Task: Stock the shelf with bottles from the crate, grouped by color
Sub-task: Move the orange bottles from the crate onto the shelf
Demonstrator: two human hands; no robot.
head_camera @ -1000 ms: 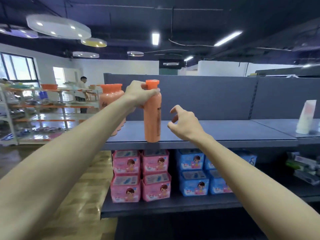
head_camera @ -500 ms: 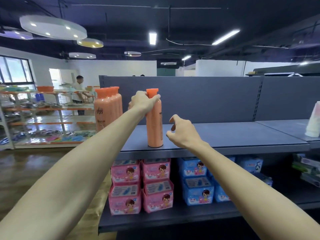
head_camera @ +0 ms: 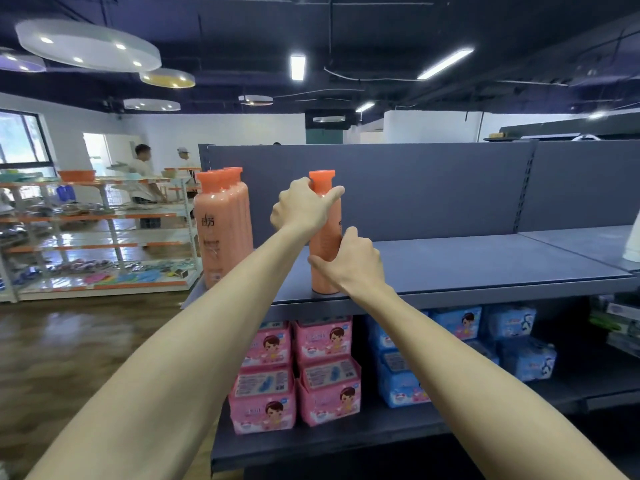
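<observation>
An orange bottle (head_camera: 326, 233) with an orange cap stands upright near the front edge of the grey top shelf (head_camera: 485, 265). My left hand (head_camera: 301, 207) grips its neck just below the cap. My right hand (head_camera: 349, 263) wraps round its lower body from the right. A row of several matching orange bottles (head_camera: 221, 226) stands at the shelf's left end, a gap away. A white bottle (head_camera: 633, 244) is half cut off at the right edge. The crate is out of view.
The shelf's grey back panel (head_camera: 433, 188) rises behind the bottles. Pink packs (head_camera: 298, 372) and blue packs (head_camera: 460, 351) fill the lower shelf. Two people (head_camera: 145, 183) stand by a rack of goods (head_camera: 97, 237) far left across a wooden floor.
The orange bottle has been set further in on the shelf. My right hand has come in from the right and taken hold of its lower body. The view has shifted right.
</observation>
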